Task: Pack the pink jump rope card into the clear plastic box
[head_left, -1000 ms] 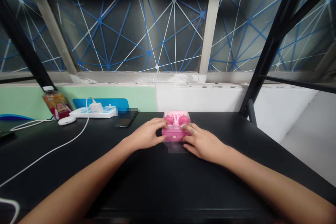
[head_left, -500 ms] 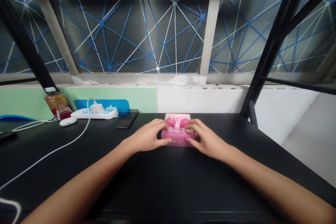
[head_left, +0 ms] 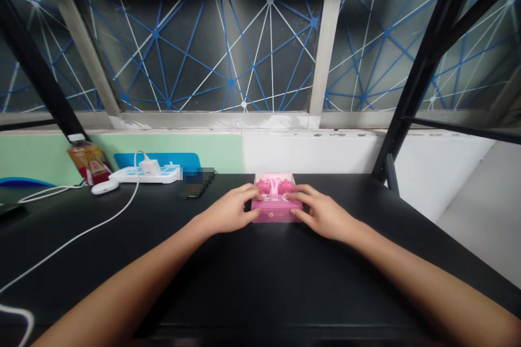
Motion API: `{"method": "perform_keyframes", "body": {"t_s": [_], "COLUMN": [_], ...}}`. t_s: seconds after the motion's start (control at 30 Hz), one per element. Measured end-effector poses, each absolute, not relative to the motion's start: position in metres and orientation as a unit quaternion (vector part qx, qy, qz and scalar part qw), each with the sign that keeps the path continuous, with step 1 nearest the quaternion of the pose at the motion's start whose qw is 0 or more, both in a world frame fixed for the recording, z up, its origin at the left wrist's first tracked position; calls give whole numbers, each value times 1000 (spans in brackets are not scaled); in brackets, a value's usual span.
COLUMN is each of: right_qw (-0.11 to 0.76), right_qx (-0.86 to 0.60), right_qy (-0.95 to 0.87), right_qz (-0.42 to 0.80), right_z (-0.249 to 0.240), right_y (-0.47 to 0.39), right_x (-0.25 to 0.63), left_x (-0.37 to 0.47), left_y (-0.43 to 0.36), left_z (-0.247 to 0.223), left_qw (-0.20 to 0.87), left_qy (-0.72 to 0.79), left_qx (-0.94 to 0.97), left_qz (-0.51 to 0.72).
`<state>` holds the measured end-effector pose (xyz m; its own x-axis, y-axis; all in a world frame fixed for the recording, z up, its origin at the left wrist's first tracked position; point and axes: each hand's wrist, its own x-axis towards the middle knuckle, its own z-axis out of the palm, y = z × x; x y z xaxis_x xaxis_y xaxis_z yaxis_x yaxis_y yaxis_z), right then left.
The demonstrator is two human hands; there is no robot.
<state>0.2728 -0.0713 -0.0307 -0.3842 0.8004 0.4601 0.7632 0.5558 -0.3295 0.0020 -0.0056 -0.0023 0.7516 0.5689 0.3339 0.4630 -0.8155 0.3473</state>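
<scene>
A small pink box (head_left: 277, 204) rests on the black desk near its back edge. Its far part shows pink rounded items (head_left: 277, 185) with thin white strands, whose kind I cannot make out; the near part bears pale print. My left hand (head_left: 233, 209) grips the box's left side, fingers curled over the top and thumb at the lower left edge. On the opposite side, my right hand (head_left: 323, 212) holds it the same way, its fingertips on the top and its thumb by the lower right edge. The box's side faces are partly hidden by the fingers.
Left of the hands lie a dark phone (head_left: 194, 183), a white power strip (head_left: 163, 174) with a plugged-in charger, and a round white object (head_left: 105, 187). A bottle (head_left: 90, 161) stands behind. A white cable (head_left: 97, 226) crosses the desk (head_left: 260, 282). Black frame posts (head_left: 411, 81) rise at both sides.
Both thumbs have slid outward from the box's front face to its lower edges. The box sits slightly higher in view, and the hands stay at its sides.
</scene>
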Motion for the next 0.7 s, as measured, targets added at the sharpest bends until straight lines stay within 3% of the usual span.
{"method": "perform_keyframes", "body": {"t_s": [0.3, 0.5, 0.7], "right_qw": [274, 273, 285], "right_qx": [-457, -437, -470], "right_qy": [-845, -854, -835], "right_qz": [33, 77, 23], "right_z": [-31, -22, -23], "right_y": [-69, -73, -72], "right_x": [272, 273, 271], "left_x": [0, -2, -1], "left_y": [0, 2, -4], "left_z": [-7, -5, 1], "left_qw": [100, 140, 148], "left_qy": [277, 270, 233], "left_qx": [927, 928, 936], "left_qz": [232, 215, 217]}}
